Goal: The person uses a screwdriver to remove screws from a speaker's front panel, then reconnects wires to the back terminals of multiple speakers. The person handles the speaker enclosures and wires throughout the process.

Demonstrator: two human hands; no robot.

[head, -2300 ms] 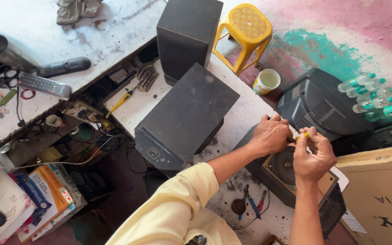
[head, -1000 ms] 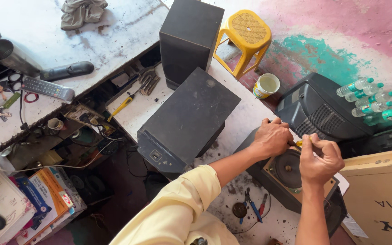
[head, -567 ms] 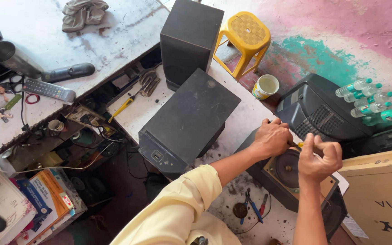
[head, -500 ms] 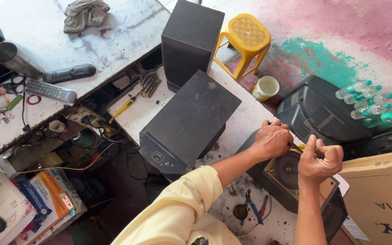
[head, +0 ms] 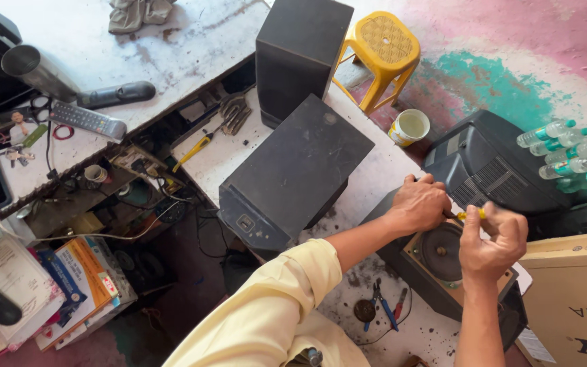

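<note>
A black speaker box (head: pixel 436 272) lies on its back on the white worktable (head: pixel 239 153), its round driver cone facing up. My left hand (head: pixel 418 202) rests on the box's upper edge, fingers curled against the front panel. My right hand (head: pixel 492 238) is closed around a yellow-handled screwdriver (head: pixel 471 215), held just above the driver between both hands. The screwdriver's tip is hidden by my left hand.
A second black speaker (head: pixel 297 173) lies beside it, a third (head: pixel 301 54) stands upright behind. A yellow stool (head: pixel 383 51), white cup (head: pixel 409 127), dark television (head: pixel 484 166), water bottles (head: pixel 565 153), cardboard box (head: pixel 572 299), pliers (head: pixel 383 307), remotes (head: pixel 90 119) and books (head: pixel 69 285) surround the area.
My hands stay at the speaker's driver; the right hand has turned slightly on the screwdriver. The view has shifted a little.
</note>
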